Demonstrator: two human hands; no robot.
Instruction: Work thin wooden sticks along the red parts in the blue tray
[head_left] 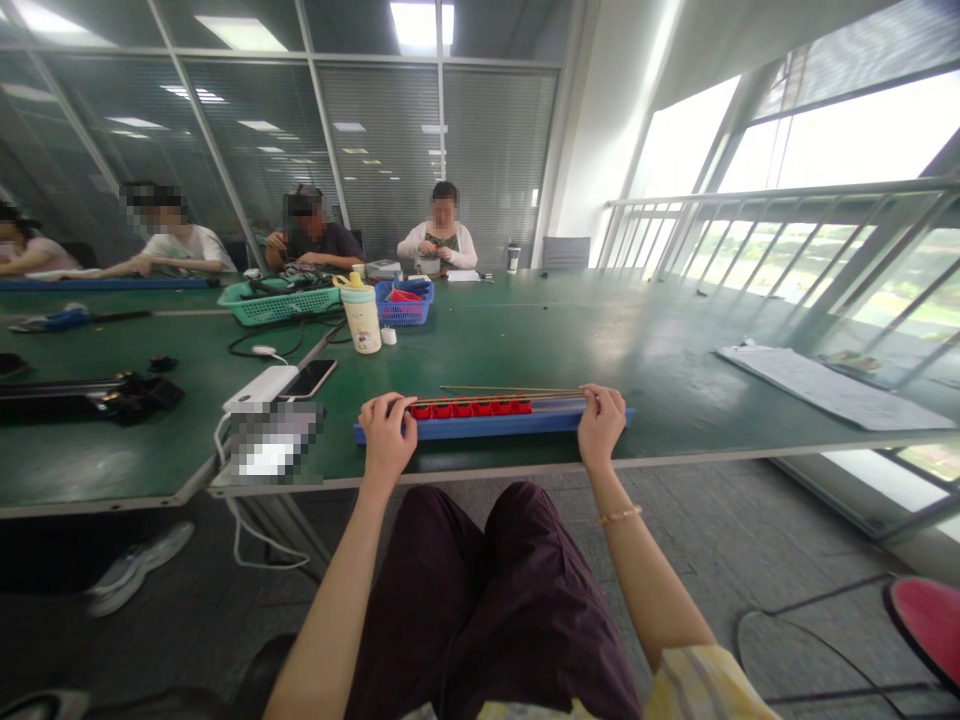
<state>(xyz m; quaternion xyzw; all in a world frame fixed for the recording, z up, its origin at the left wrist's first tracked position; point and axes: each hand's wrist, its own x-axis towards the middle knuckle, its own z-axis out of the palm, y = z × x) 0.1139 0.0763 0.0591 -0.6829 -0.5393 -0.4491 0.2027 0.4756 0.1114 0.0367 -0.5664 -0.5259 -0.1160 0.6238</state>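
Observation:
A long blue tray [487, 430] lies along the near edge of the green table in front of me. A row of red box-like pieces [472, 409] fills its left and middle part. Several thin yellowish sticks [517, 392] stretch over the tray, one of them slanting apart from the others at its left end. My left hand [388, 430] is closed at the tray's left end, its fingertips on the sticks' ends there. My right hand [602, 425] pinches the sticks near the tray's right end. Both hands partly cover the tray's ends.
To the left are a phone [309, 379], a white power bank [262, 388] with a cable, and a cup [361, 318]. Beyond stand a green basket [274, 305] and a blue basket [405, 308]. Papers [832, 385] lie right. Several people sit across the table.

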